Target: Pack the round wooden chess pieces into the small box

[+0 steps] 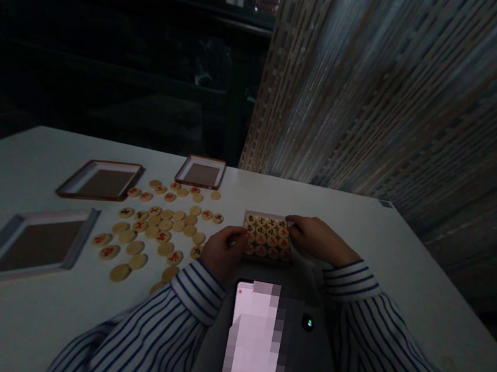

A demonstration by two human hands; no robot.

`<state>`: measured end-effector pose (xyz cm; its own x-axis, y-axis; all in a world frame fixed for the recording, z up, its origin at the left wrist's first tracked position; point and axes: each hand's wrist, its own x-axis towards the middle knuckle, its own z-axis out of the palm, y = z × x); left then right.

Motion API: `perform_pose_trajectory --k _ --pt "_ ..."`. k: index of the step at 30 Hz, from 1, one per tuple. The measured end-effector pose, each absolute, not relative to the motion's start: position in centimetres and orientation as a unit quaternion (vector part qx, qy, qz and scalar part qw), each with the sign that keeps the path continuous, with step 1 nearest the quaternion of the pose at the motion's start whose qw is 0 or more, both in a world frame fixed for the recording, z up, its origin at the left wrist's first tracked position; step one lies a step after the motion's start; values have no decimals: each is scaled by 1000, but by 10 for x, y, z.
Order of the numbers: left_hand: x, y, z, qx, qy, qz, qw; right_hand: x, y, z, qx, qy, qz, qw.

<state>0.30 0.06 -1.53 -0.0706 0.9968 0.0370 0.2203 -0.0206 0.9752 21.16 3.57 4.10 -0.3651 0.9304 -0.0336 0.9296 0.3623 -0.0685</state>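
Observation:
A small box (pixel 247 214) stands between my hands at the table's near edge, with rows of round Chinese chess pieces (pixel 270 241) packed in it. Black characters show on the far rows, red ones nearer me. My left hand (pixel 221 252) is closed at the box's left side, its fingers curled against the edge. My right hand (pixel 316 238) grips the right side, fingertips at the far right corner. To the left of my left hand, many loose Chinese chess pieces (pixel 165 224) are scattered, some with red or black characters up, others blank side up.
Three shallow box parts lie on the white table (pixel 343 219): a brown-rimmed lid (pixel 100 180), another lid (pixel 200 171) at the back, and a pale tray (pixel 38 245) at left. A lit phone (pixel 251 347) is below my hands. A curtain (pixel 367 85) hangs behind the table.

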Motion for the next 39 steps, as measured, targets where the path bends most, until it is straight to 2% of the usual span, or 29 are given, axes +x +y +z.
perform_pose_trajectory --k 16,39 --pt "3 1 -17 556 552 471 406 206 32 47 -569 -821 49 -8" --pt "5 1 -17 561 561 474 382 198 24 57 -599 -798 -45 49"
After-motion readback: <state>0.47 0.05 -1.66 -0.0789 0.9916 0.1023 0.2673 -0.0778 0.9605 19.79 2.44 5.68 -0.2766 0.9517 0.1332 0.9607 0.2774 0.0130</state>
